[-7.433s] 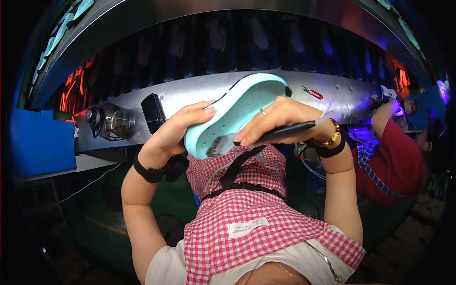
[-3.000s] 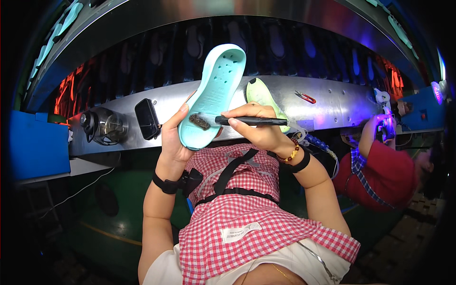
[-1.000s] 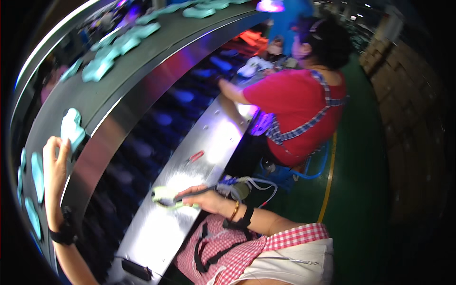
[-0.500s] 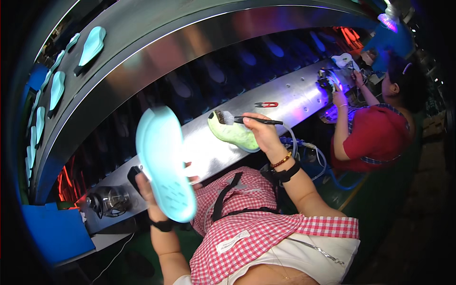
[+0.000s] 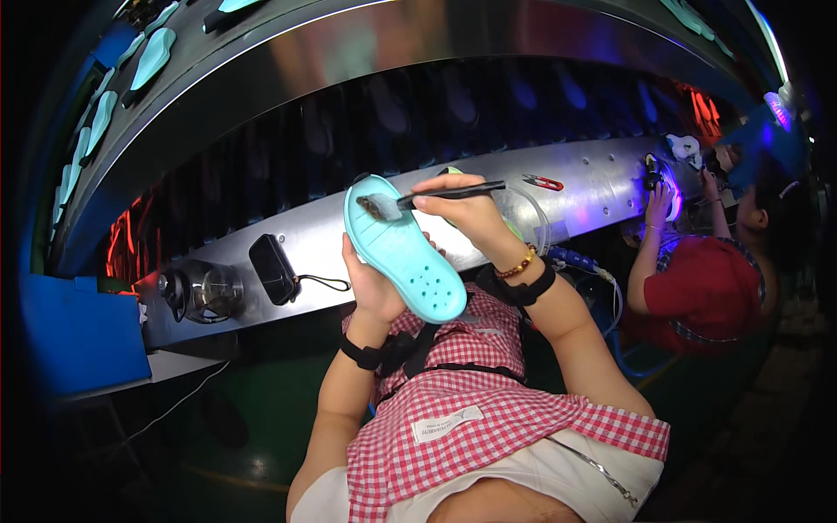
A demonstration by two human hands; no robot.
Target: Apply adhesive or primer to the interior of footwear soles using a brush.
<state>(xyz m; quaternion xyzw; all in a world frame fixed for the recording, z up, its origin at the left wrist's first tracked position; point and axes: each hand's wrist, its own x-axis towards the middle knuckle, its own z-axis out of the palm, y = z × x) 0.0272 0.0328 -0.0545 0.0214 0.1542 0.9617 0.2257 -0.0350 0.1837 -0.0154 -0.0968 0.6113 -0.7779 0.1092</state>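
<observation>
**Sole raised to the brush at the curved line**

Since the view 0.5 s ago, the turquoise shoe sole (image 5: 403, 248) has swung from low at the person's left up to chest height, and the brush (image 5: 436, 195) has left the pale green sole (image 5: 510, 228) on the tabletop (image 5: 602, 179) to meet it.

The left hand (image 5: 377, 288) grips the turquoise sole from beneath, fingers wrapped round its near edge, so that it hangs in the air above the checked shirt and in front of the metal tabletop. Its long axis runs from upper left (the end under the bristles) down to lower right, where a cluster of small holes marks the other end. The right hand (image 5: 466, 209) is closed round the dark brush handle and sits just right of and above the sole; the bristle tip touches the sole's upper-left end. The right hand is thus the nearer to the working end, the left to the sole's middle.

The sole shows 1 smooth, flat face with a raised rim and a dark smear beneath the bristles.

A black pouch (image 5: 273, 268) with a cord and a glass jar (image 5: 202, 292) stand on the tabletop to the left. A co-worker in red (image 5: 711, 288) works further right.
</observation>
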